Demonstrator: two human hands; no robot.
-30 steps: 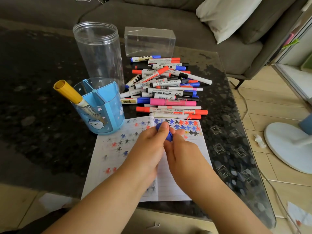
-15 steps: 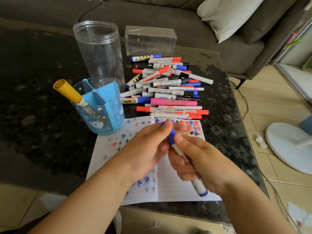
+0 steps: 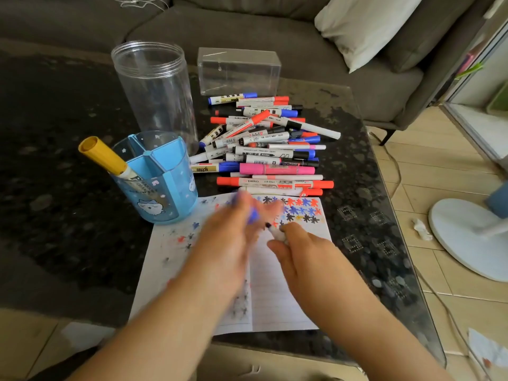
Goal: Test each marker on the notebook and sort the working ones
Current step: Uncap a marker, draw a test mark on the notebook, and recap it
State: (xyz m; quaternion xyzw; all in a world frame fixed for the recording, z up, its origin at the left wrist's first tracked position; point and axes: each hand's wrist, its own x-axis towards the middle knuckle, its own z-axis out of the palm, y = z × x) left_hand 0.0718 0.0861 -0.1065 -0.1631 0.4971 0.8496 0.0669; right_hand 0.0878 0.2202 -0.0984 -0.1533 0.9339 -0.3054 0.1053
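Note:
An open notebook with coloured star scribbles lies at the table's near edge. Over it my right hand grips a white marker, its dark uncapped tip pointing up-left just above the page. Blurred by motion, my left hand is to its left and pinches the marker's blue cap. A pile of several markers lies behind the notebook. To the left stands a blue divided pen holder with one yellow-capped marker leaning in it.
A tall clear plastic jar and a clear rectangular box stand behind the pile. A grey sofa with a white cushion lies beyond the dark stone table. To the right, on the floor, is a white fan base.
The cap has come off the marker: my left hand pulled it away to the left, and my right hand turned the bare tip toward the page.

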